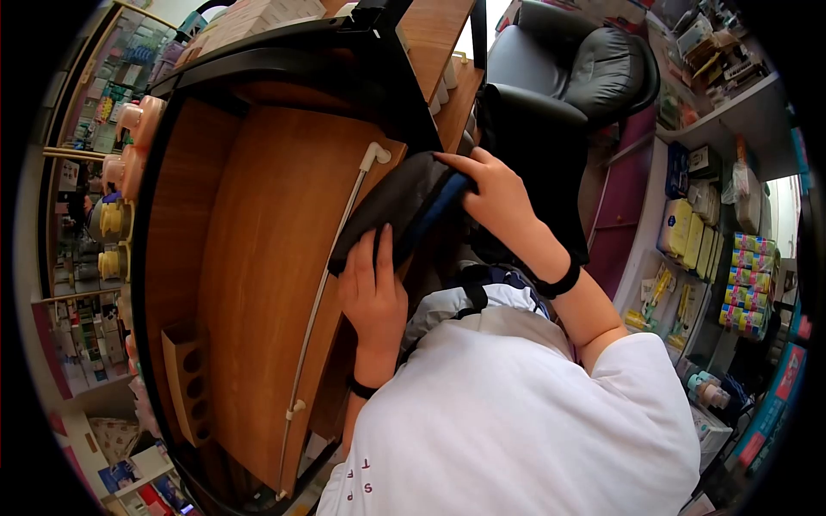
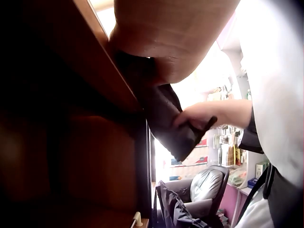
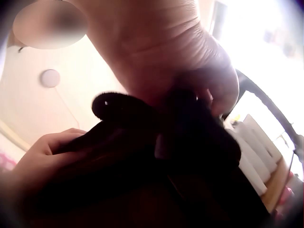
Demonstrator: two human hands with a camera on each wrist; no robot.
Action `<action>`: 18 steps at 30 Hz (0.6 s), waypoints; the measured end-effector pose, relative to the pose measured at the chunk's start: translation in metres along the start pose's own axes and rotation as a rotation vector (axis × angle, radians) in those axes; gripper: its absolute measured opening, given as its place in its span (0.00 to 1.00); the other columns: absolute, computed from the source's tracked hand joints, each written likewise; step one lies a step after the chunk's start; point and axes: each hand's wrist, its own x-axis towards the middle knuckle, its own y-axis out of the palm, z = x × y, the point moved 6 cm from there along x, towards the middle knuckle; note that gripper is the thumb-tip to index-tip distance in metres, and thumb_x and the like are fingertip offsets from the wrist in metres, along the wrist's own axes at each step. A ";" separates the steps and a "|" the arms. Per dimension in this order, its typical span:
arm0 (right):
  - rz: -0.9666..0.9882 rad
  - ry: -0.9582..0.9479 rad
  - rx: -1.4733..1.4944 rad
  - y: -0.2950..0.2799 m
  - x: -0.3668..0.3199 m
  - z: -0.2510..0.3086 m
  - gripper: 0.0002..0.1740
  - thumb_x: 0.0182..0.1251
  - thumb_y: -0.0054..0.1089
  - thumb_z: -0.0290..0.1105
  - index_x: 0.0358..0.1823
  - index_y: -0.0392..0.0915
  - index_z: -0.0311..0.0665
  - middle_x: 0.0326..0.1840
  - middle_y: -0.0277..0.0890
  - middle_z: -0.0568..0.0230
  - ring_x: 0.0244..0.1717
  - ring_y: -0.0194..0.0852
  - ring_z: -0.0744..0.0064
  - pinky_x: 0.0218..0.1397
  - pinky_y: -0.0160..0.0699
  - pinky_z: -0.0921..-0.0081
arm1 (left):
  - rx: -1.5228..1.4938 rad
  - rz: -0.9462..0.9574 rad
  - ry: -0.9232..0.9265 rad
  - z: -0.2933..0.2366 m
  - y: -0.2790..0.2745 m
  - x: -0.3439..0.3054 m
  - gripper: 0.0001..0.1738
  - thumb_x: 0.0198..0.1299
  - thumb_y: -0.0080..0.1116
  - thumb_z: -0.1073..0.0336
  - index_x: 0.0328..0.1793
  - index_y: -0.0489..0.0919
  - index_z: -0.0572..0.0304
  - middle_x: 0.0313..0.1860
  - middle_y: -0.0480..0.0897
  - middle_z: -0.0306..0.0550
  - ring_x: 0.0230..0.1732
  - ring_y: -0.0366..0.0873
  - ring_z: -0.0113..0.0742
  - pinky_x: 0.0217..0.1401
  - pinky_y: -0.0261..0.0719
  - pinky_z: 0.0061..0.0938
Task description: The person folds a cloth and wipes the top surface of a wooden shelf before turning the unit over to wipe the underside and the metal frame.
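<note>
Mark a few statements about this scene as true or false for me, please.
1. The left hand and right hand both hold the dark cloth. True.
2. The cloth lies in the middle of the wooden desk. False: it is at the desk's edge.
3. Someone sits in the black chair. False: nobody sits in it.
4. A white strip runs along the desk. True.
5. Both wrists are bare. False: each wears a dark band.
</note>
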 end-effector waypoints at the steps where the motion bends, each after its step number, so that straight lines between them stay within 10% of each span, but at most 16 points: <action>1: 0.042 0.029 0.038 -0.001 -0.005 -0.005 0.39 0.57 0.63 0.19 0.72 0.85 0.55 0.42 0.78 0.57 0.46 0.84 0.50 0.50 0.88 0.59 | -0.002 -0.003 0.002 0.001 0.002 0.001 0.34 0.55 0.60 0.84 0.71 0.87 0.56 0.68 0.83 0.51 0.64 0.83 0.55 0.64 0.84 0.46; 10: -0.315 -0.329 0.325 -0.035 -0.002 0.053 0.40 0.52 0.62 0.11 0.70 0.85 0.45 0.49 0.78 0.53 0.50 0.82 0.49 0.55 0.84 0.62 | -0.056 -0.005 -0.032 0.003 -0.005 0.007 0.31 0.60 0.58 0.83 0.71 0.86 0.58 0.72 0.84 0.52 0.65 0.84 0.52 0.63 0.84 0.41; 18: -0.088 -0.646 0.122 -0.009 0.020 0.142 0.39 0.50 0.65 0.15 0.69 0.84 0.42 0.66 0.81 0.54 0.63 0.82 0.43 0.70 0.78 0.53 | 0.004 0.011 -0.148 0.018 -0.044 -0.036 0.31 0.56 0.60 0.82 0.69 0.87 0.60 0.65 0.90 0.50 0.53 0.90 0.49 0.54 0.85 0.37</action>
